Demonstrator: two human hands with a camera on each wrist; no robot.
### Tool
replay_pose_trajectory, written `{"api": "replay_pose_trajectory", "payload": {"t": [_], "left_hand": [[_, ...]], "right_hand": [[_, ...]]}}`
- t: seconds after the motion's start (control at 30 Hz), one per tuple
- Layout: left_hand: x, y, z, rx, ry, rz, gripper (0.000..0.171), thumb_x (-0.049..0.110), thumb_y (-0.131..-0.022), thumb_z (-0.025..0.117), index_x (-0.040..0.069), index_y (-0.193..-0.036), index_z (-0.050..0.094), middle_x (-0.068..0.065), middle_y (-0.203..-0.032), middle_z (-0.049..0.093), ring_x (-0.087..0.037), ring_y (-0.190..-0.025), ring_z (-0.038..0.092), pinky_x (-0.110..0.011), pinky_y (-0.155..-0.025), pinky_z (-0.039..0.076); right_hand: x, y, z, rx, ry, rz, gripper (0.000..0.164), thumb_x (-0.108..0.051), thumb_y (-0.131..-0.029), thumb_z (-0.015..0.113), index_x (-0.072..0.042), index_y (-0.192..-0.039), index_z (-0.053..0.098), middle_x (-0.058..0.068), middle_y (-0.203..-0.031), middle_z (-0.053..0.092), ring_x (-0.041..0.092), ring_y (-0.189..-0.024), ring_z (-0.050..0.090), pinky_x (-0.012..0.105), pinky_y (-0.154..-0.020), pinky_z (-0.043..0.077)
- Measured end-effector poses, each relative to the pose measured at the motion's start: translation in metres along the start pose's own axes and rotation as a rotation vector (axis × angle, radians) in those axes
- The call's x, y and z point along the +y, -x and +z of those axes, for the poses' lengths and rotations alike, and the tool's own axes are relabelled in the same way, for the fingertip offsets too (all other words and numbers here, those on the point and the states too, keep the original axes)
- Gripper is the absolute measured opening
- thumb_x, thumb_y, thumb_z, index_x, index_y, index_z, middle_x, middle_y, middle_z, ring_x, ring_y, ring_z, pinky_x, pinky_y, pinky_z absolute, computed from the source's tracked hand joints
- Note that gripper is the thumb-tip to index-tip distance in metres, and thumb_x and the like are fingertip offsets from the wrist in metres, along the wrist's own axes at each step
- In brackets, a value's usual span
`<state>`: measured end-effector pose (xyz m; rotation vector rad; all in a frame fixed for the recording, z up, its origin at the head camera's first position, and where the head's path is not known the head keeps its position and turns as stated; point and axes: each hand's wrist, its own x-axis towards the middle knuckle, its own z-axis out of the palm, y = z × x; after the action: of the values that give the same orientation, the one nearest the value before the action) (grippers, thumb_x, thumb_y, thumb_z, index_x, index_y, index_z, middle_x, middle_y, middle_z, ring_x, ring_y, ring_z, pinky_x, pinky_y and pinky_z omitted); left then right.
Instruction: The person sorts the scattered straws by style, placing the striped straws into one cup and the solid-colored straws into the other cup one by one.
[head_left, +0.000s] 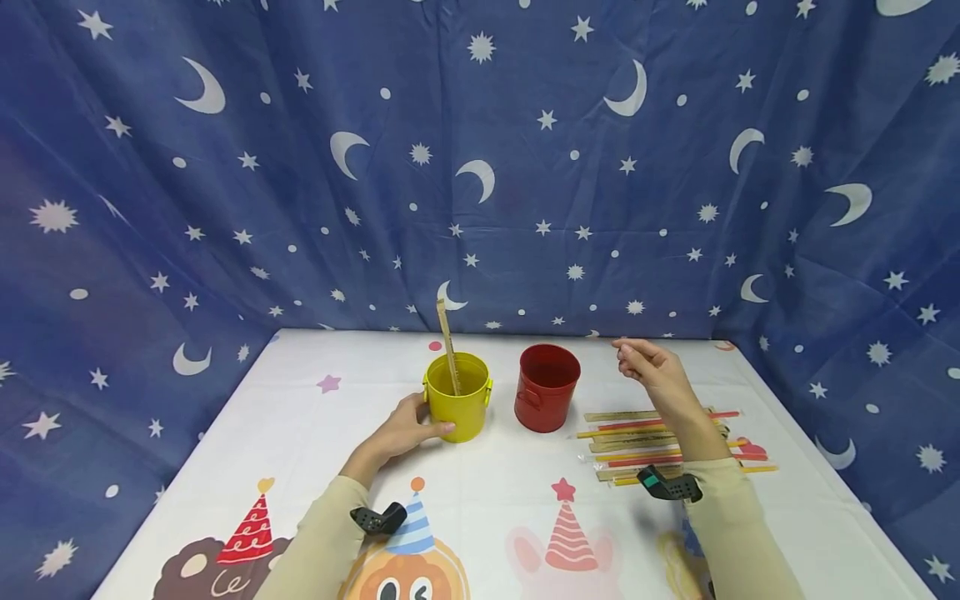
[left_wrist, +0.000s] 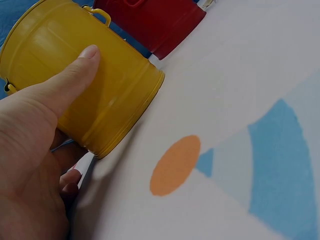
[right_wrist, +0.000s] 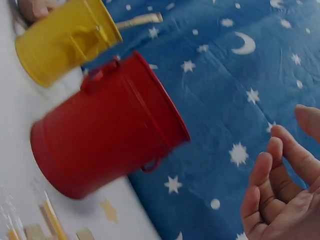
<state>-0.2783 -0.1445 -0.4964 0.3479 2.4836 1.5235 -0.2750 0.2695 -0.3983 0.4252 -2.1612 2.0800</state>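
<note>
My left hand (head_left: pixel 408 429) holds a small yellow metal bucket (head_left: pixel 459 417) from its left side, the thumb across the front wall and the other fingers partly hidden behind it. A slim tan paper-wrapped stick (head_left: pixel 447 342) leans inside that bucket and pokes well above the rim. Just to the right stands a matching red bucket (head_left: pixel 543 408), upright on the table. My right hand (head_left: pixel 656 371) hovers to the right of the red bucket; its fingers (right_wrist: pixel 282 187) are loosely bent, with nothing between them.
Under my right forearm lies a spread of tan paper-wrapped sticks (head_left: pixel 626 446) and red and yellow sticks (head_left: pixel 637 463) in clear wrappers. A white tablecloth (head_left: pixel 300 433) with party-hat animals covers the table. Behind hangs a blue moon-and-star curtain (head_left: pixel 510 250).
</note>
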Motion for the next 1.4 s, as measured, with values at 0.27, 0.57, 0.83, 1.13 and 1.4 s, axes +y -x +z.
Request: {"api": "replay_pose_trajectory", "payload": {"t": [0.27, 0.57, 0.83, 1.13, 1.4], "left_hand": [[-0.002, 0.0, -0.001, 0.011, 0.004, -0.015, 0.088, 0.037, -0.085, 0.081, -0.002, -0.152, 0.04, -0.021, -0.159, 0.04, -0.039, -0.15, 0.035, -0.055, -0.126, 0.026], [0.002, 0.001, 0.0, 0.0, 0.008, -0.008, 0.088, 0.037, -0.085, 0.081, -0.002, -0.152, 0.039, -0.021, -0.16, 0.04, -0.039, -0.15, 0.035, -0.054, -0.126, 0.026], [0.003, 0.001, 0.0, 0.007, 0.027, -0.004, 0.087, 0.036, -0.085, 0.081, -0.001, -0.152, 0.04, -0.02, -0.16, 0.039, -0.039, -0.151, 0.034, -0.055, -0.127, 0.025], [0.003, 0.001, 0.002, -0.002, 0.034, -0.009, 0.087, 0.036, -0.086, 0.081, -0.002, -0.152, 0.039, -0.02, -0.161, 0.039, -0.039, -0.152, 0.033, -0.055, -0.127, 0.025], [0.003, 0.001, 0.002, 0.01, 0.036, 0.0, 0.086, 0.035, -0.085, 0.081, -0.003, -0.151, 0.041, -0.021, -0.16, 0.04, -0.04, -0.151, 0.034, -0.055, -0.126, 0.025]], "right_hand": [[0.023, -0.001, -0.031, 0.041, 0.192, 0.137, 0.042, -0.03, -0.104, 0.056, 0.001, -0.132, 0.061, -0.022, -0.098, 0.066, -0.001, -0.088, 0.063, 0.012, -0.083, 0.055], [0.05, 0.002, -0.064, 0.003, 0.364, 0.329, 0.06, -0.041, -0.101, 0.059, 0.004, -0.14, 0.054, -0.018, -0.113, 0.065, -0.002, -0.097, 0.06, 0.015, -0.088, 0.054], [0.064, 0.001, -0.067, -0.112, 0.546, 0.291, 0.041, -0.023, -0.1, 0.064, 0.006, -0.129, 0.064, 0.026, -0.132, 0.064, 0.001, -0.094, 0.056, 0.017, -0.08, 0.05], [0.073, 0.004, -0.066, -0.144, 0.655, 0.295, 0.029, -0.014, -0.098, 0.066, 0.003, -0.12, 0.07, 0.022, -0.12, 0.069, 0.014, -0.088, 0.053, 0.021, -0.074, 0.045], [0.074, 0.001, -0.067, -0.183, 0.651, 0.254, 0.028, -0.012, -0.097, 0.066, 0.005, -0.119, 0.07, 0.023, -0.115, 0.068, 0.013, -0.082, 0.05, 0.021, -0.068, 0.042]]}}
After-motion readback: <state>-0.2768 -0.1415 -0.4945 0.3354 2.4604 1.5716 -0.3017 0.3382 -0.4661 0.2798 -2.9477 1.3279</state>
